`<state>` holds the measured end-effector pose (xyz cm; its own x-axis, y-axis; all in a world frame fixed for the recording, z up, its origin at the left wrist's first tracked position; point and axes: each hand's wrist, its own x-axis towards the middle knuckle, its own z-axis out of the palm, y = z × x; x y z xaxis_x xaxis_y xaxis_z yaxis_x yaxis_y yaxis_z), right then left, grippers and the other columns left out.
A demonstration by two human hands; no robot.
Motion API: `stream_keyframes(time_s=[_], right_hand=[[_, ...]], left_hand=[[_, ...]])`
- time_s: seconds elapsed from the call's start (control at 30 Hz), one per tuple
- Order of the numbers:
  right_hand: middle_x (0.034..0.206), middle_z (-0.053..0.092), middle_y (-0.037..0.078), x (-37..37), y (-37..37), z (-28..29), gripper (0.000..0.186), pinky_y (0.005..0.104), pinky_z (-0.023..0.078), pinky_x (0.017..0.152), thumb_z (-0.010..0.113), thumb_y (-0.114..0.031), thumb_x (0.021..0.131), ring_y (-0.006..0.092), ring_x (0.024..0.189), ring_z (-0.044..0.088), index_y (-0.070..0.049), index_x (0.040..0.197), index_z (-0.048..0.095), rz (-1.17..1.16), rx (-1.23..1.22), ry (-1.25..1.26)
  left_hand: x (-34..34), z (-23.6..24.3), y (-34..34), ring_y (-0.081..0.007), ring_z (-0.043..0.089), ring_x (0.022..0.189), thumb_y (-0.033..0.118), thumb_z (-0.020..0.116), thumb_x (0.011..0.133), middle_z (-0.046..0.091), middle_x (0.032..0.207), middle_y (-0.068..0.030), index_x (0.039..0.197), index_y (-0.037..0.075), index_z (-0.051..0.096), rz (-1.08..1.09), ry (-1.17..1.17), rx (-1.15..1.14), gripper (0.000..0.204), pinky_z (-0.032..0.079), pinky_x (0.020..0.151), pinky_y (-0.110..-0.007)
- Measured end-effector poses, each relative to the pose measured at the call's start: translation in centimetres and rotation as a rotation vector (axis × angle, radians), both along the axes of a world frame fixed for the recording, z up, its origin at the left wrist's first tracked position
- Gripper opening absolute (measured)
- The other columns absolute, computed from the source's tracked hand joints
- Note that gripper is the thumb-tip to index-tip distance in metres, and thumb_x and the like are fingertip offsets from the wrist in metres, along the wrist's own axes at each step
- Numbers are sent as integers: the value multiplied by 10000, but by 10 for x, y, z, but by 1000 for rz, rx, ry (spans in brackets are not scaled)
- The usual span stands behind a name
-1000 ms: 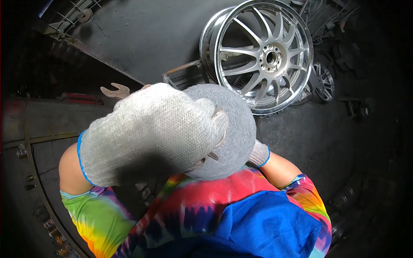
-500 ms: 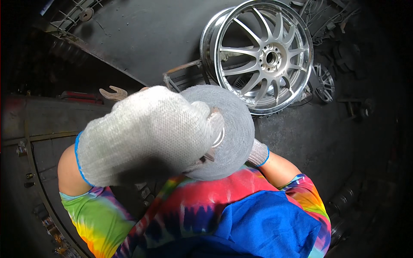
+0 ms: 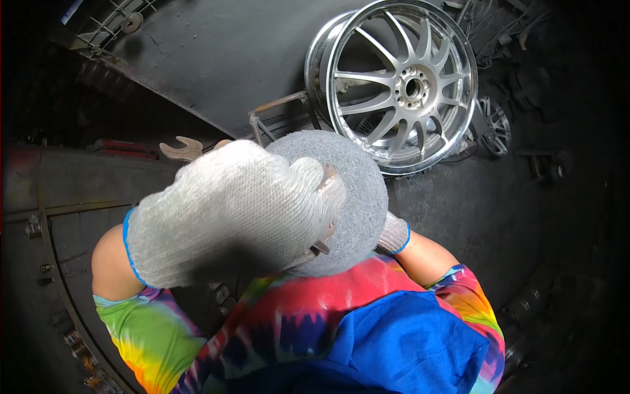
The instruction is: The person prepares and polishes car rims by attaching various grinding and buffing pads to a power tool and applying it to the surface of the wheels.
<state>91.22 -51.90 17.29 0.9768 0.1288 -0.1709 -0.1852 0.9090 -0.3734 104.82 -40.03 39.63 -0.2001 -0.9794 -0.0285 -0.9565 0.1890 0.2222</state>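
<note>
In a white knit glove, my left hand is closed round a rusty open-end spanner. The spanner's forked jaw sticks out past the glove at the left, and its other end lies near the middle of a round, fuzzy grey abrasive wheel. The wheel faces up in front of my chest, its centre partly covered by my left fingers. My right hand, also gloved, reaches behind the wheel's right edge. Only the cuff end of that glove shows; its fingers are hidden.
A large silver alloy wheel rim leans beyond the abrasive wheel, by a metal frame. A smaller rim stands farther right. Cables lie at the far right, and a wire rack is at the far left.
My left hand and the spanner have shifted slightly to the right and down. The abrasive wheel's surface looked streaked in circles before; now its fuzzy texture shows clearly.
</note>
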Motion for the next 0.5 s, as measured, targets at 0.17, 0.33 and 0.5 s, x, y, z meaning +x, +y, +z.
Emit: stream_keyframes(time_s=[0.17, 0.33, 0.5], right_hand=[[1443, 396, 99, 10, 5, 1, 491, 397, 309, 1115, 430, -268, 991, 227, 1314, 400, -100, 1437, 310, 24, 11, -6], [1442, 397, 99, 19, 6, 0, 490, 398, 310, 1114, 427, -270, 992, 228, 1313, 401, -100, 1437, 311, 11, 32, 2], [1442, 399, 99, 20, 7, -2, 489, 400, 311, 1114, 424, -272, 993, 228, 1312, 403, -100, 1436, 313, 46, 53, 22]], left_hand=[[-3, 10, 5, -213, 589, 538, 111, 586, 756, 569, 665, -59, 883, 31, 625, 152, -87, -178, 156, 473, 488, -287], [25, -2, 8, -137, 611, 689, 65, 564, 775, 628, 784, -81, 932, -32, 628, 376, 115, -581, 195, 501, 628, -268], [46, -20, 22, -160, 634, 740, 132, 678, 731, 638, 843, -77, 1033, 1, 631, 538, 518, -467, 333, 519, 713, -300]])
